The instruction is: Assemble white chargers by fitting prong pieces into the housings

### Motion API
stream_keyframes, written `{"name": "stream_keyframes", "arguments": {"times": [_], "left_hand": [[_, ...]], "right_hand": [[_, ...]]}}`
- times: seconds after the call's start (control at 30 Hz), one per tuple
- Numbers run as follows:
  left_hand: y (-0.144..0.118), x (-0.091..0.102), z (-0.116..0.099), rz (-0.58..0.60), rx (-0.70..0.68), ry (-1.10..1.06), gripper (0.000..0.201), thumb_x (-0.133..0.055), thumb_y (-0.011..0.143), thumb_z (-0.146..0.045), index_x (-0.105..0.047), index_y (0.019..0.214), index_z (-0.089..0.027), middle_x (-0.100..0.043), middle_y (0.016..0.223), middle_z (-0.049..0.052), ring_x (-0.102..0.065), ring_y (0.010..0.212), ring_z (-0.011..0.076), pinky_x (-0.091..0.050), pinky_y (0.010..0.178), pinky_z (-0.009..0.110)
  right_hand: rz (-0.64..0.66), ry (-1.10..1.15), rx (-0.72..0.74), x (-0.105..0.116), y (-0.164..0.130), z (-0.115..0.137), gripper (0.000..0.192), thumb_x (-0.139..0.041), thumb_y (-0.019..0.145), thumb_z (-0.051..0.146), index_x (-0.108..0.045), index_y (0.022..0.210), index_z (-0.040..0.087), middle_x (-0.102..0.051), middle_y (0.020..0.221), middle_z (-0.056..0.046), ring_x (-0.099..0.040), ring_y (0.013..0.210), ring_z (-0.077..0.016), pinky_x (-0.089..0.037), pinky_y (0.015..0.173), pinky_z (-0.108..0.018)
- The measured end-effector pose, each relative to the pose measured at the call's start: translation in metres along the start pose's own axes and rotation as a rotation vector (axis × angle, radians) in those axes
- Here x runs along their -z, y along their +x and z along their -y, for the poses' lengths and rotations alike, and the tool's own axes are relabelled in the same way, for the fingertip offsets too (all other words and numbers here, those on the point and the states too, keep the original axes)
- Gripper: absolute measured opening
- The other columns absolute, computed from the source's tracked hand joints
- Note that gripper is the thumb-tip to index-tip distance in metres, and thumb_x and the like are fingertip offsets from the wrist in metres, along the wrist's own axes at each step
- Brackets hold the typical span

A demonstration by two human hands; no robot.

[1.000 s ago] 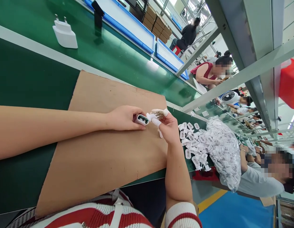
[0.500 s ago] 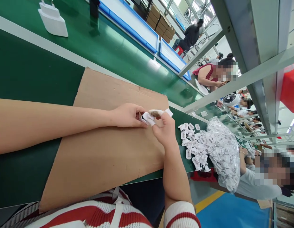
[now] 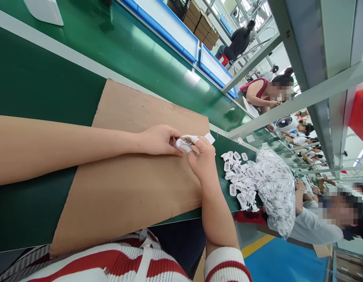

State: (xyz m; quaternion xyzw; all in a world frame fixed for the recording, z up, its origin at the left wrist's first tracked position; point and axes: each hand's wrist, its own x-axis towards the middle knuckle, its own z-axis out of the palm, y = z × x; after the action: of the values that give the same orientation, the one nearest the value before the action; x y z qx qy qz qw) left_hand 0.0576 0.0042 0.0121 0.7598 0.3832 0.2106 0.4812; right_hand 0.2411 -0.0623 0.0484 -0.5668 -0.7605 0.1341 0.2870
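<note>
I see a small white charger housing [image 3: 181, 145] pinched between my left hand [image 3: 159, 140] and my right hand [image 3: 202, 158], held just above the brown cardboard sheet [image 3: 134, 184] on the counter. It is a rounded plastic shell, lying roughly on its side, mostly hidden by my fingers, so I cannot tell which end faces me. White tape wraps the fingertips [image 3: 189, 138] of my right hand where they press on it. A small white tab [image 3: 210, 138] sticks out just past those fingertips, tilted up toward the far edge of the cardboard.
</note>
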Motion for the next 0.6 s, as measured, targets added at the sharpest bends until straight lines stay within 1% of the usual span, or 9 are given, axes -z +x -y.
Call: {"name": "stream_keyframes", "arguments": {"times": [0.1, 0.27, 0.37, 0.43, 0.5, 0.6], "left_hand": [[0.000, -0.001, 0.001, -0.010, -0.032, -0.002, 0.041, -0.074, 0.065, -0.059, -0.069, 0.079, -0.021, -0.067, 0.073, 0.000, -0.060, 0.070, 0.0201, -0.040, 0.061, 0.027], [-0.002, -0.003, -0.001, -0.044, -0.060, 0.022, 0.040, -0.070, 0.068, -0.058, -0.070, 0.077, -0.019, -0.067, 0.072, 0.001, -0.060, 0.070, 0.0202, -0.039, 0.060, 0.028], [-0.005, -0.005, -0.005, -0.062, -0.040, 0.009, 0.041, -0.069, 0.068, -0.059, -0.068, 0.075, -0.019, -0.066, 0.072, 0.001, -0.058, 0.070, 0.0201, -0.039, 0.062, 0.029], [-0.007, -0.005, -0.008, -0.069, -0.019, -0.002, 0.043, -0.068, 0.069, -0.061, -0.068, 0.075, -0.019, -0.065, 0.071, 0.001, -0.058, 0.070, 0.0199, -0.039, 0.062, 0.030], [-0.009, -0.005, -0.010, -0.068, -0.006, 0.012, 0.044, -0.067, 0.070, -0.062, -0.069, 0.078, -0.019, -0.065, 0.072, 0.001, -0.058, 0.070, 0.0201, -0.039, 0.062, 0.030], [-0.010, -0.007, -0.010, -0.067, 0.012, 0.047, 0.048, -0.066, 0.070, -0.065, -0.073, 0.088, -0.021, -0.069, 0.077, 0.002, -0.062, 0.074, 0.0221, -0.041, 0.064, 0.030]], "right_hand": [[0.020, -0.110, -0.003, -0.001, 0.000, 0.003, 0.040, -0.056, 0.082, 0.007, -0.077, 0.110, 0.026, -0.073, 0.106, -0.007, -0.062, 0.104, -0.0268, -0.049, 0.097, -0.039], [-0.058, -0.204, -0.028, -0.010, -0.003, 0.007, 0.039, -0.056, 0.081, 0.008, -0.076, 0.110, 0.026, -0.072, 0.096, -0.005, -0.062, 0.093, -0.0239, -0.050, 0.086, -0.034], [-0.068, -0.237, -0.078, -0.013, -0.003, 0.008, 0.035, -0.057, 0.082, 0.010, -0.076, 0.107, 0.026, -0.069, 0.089, -0.005, -0.062, 0.091, -0.0234, -0.049, 0.083, -0.032], [-0.067, -0.231, -0.115, -0.013, -0.003, 0.007, 0.035, -0.059, 0.082, 0.011, -0.076, 0.107, 0.026, -0.069, 0.089, -0.004, -0.063, 0.090, -0.0229, -0.050, 0.082, -0.031], [-0.069, -0.192, -0.141, -0.014, -0.002, 0.005, 0.036, -0.060, 0.081, 0.010, -0.076, 0.108, 0.027, -0.070, 0.094, -0.004, -0.064, 0.092, -0.0224, -0.051, 0.082, -0.031], [-0.094, -0.047, -0.221, -0.022, -0.006, 0.002, 0.040, -0.062, 0.080, 0.010, -0.076, 0.113, 0.030, -0.073, 0.104, -0.002, -0.066, 0.096, -0.0214, -0.053, 0.086, -0.030]]}}
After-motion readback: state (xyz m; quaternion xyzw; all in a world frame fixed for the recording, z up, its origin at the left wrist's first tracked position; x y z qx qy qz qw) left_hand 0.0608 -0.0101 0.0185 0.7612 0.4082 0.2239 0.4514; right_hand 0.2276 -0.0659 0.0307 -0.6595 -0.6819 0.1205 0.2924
